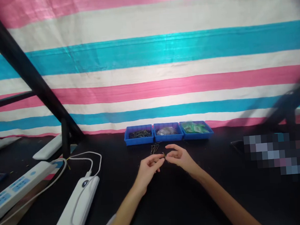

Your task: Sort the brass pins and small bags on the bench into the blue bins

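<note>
In front of the bins my left hand (148,168) and my right hand (183,161) meet at their fingertips. Between them is a small brass-coloured piece (164,155) that looks like a screw. Thumb and forefinger of my left hand pinch it from the left. My right thumb and finger close on it from the other side, partly hiding it. Just beyond my fingers, several loose long screws (155,147) lie on the black table (177,200). More dark screws (140,134) fill the left blue bin (139,141).
The middle blue bin (169,138) holds clear plastic bags (166,130); the right bin (198,136) holds green packets (194,127). At left are a white power bank-like box (74,212) with a cable, a power strip (18,187) and a black frame leg (65,136). A striped sheet (146,71) hangs behind.
</note>
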`<state>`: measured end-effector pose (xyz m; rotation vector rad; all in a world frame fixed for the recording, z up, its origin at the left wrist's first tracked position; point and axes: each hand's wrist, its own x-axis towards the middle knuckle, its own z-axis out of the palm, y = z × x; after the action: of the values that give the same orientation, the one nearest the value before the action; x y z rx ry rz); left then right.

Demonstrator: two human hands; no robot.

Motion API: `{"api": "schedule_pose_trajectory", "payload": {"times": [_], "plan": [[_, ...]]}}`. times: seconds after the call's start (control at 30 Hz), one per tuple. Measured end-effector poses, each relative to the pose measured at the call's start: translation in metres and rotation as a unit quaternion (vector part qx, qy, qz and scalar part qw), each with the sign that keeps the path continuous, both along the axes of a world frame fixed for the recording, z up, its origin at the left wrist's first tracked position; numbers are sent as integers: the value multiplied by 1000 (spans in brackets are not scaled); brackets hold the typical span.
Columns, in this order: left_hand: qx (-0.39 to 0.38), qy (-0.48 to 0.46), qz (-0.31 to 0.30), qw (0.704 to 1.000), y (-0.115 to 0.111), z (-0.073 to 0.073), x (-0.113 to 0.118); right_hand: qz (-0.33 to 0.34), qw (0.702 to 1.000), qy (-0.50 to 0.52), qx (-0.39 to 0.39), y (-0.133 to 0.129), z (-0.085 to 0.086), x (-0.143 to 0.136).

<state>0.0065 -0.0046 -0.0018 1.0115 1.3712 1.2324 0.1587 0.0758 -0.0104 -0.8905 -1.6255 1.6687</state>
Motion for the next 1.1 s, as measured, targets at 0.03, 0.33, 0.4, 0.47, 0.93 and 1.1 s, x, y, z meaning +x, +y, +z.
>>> {"api": "schedule_pose_trajectory", "payload": {"times": [0.03,0.33,0.4,0.47,0.93,1.1], "plan": [[-7,-3,12,1000,0,1,1,2,999,9,-35,-3,1,0],[-36,-64,20,997,-3,4,7,11,988,45,-149,-16,10,1],[-34,-73,17,997,-3,4,8,13,985,50,-163,-17,10,1],[-35,-85,12,996,-3,3,8,18,982,65,-176,-18,10,1],[7,-122,-14,992,-3,5,8,23,985,78,-151,-24,-4,-2],[21,-123,77,989,0,2,6,12,993,39,-107,-24,6,-1]]}}
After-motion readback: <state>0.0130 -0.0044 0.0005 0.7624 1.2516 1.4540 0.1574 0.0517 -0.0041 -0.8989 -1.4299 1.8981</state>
